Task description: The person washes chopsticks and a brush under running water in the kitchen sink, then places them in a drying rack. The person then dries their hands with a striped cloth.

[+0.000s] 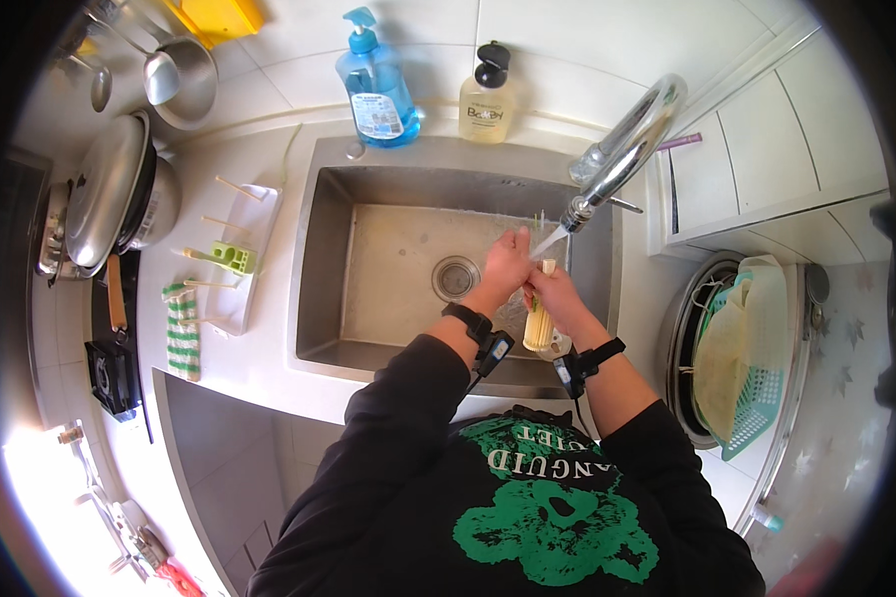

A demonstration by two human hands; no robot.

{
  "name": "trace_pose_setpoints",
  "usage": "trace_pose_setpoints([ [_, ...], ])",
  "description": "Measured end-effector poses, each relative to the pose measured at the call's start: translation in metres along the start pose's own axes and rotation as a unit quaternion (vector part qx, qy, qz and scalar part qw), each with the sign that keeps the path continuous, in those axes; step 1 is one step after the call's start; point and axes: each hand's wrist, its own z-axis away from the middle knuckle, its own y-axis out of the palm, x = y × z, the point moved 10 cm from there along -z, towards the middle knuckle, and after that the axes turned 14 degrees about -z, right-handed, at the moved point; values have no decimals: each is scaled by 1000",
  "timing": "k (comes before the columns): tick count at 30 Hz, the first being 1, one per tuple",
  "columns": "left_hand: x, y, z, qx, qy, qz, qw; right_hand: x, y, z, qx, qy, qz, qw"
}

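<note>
Above the right part of the stainless steel sink point(373, 358), my right hand point(556, 295) grips a bundle of pale chopsticks point(539, 328). The bundle's lower ends point towards me, and its other ends stick out past the fingers. My left hand point(508, 261) is against the right one, at the water stream point(551, 242); its fingers are partly hidden, so its hold is unclear. Water runs from the chrome faucet point(631, 145) down beside both hands. Each wrist carries a black strap with a small device.
Behind the sink stand a blue pump bottle point(377, 97) and a clear bottle point(485, 104). Left are a white tray point(250, 298) with sticks, a green holder point(233, 257) and a striped cloth point(183, 328). A green basket point(761, 380) sits at right, pans point(108, 190) far left.
</note>
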Motion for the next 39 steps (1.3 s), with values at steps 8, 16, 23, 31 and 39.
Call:
trace_pose_setpoints([
  [8,-13,17,10,70,-28,112,991,-8,-29,5,-74,-9,-57,996],
  [16,-27,7,14,33,-1,145,989,-7,-30,6,-85,-15,-55,995],
  [23,-11,9,11,136,-72,270,950,-9,-23,13,-55,50,-165,983],
  [31,-22,13,23,223,-41,284,932,-20,-27,12,-65,129,-330,933],
  [39,2,21,23,196,-129,310,921,-17,-32,12,-82,115,-246,959],
])
